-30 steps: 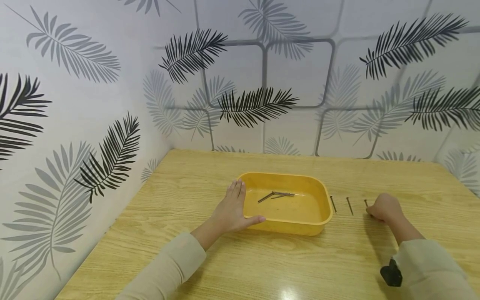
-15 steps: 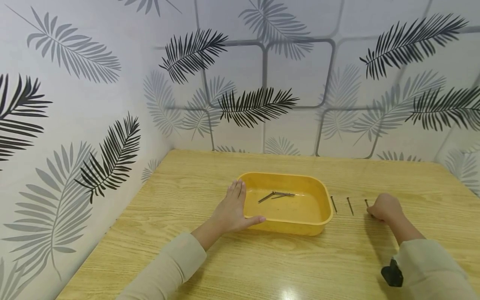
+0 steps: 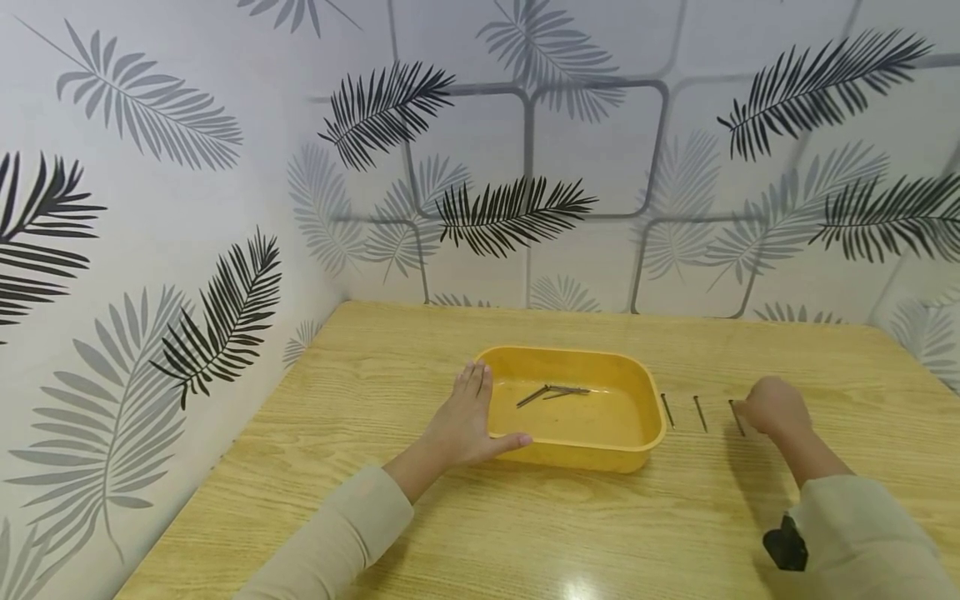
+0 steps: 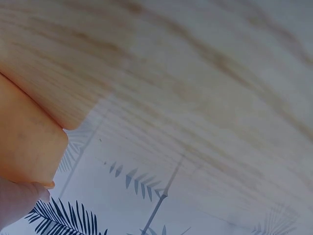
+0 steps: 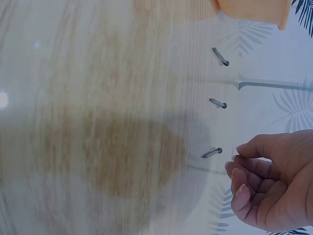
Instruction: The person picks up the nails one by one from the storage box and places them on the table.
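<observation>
Head view showed a yellow tray (image 3: 649, 417) near the middle of a wooden table (image 3: 525, 533), with a few nails (image 3: 551, 390) lying loose inside it. The left hand (image 3: 465, 421) rested against the tray's left wall, fingers straight and close together along the rim, thumb stretched across the near wall. Right of the tray, three more nails lay on the table in a row, each apart from the next: the first nail (image 3: 666, 409) just beside the tray, the second nail (image 3: 699, 412) further right, the third nail (image 3: 737, 417) furthest. The right hand (image 3: 776, 407) hovered at that third nail, fingers loosely curled. In the right wrist view the fingertips (image 5: 240, 149) stood just beside the nail's head, a narrow gap between them, gripping nothing. Leaf-patterned walls (image 3: 187, 208) enclosed the table behind and left of the tray.
</observation>
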`<control>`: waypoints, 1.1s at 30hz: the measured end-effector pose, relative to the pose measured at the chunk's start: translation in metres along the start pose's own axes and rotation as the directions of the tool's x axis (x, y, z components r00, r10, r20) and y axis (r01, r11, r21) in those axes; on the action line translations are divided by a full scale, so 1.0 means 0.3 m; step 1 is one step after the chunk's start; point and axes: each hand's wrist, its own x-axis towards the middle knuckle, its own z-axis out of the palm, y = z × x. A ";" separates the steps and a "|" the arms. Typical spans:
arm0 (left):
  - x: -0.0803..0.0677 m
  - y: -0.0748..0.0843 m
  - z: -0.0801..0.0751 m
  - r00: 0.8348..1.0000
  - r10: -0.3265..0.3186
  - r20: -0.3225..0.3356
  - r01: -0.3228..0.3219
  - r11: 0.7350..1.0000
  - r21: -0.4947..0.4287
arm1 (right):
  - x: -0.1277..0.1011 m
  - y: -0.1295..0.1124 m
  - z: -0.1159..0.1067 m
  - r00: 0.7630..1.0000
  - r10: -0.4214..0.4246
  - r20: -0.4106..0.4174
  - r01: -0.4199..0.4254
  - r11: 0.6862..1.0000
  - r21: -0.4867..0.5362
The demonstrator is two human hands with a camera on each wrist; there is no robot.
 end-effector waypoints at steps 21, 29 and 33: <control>-0.002 0.001 -0.003 1.000 -0.010 0.007 0.010 1.000 -0.004 | 0.043 -0.088 -0.039 0.995 -0.069 -0.066 0.073 0.996 0.057; -0.005 0.004 -0.007 1.000 -0.008 0.016 0.008 1.000 0.003 | 0.055 -0.150 -0.034 0.982 -0.128 -0.139 0.140 0.986 0.086; -0.006 0.004 -0.007 1.000 -0.007 0.014 0.007 1.000 0.003 | 0.057 -0.195 -0.030 0.973 -0.154 -0.174 0.175 0.979 0.109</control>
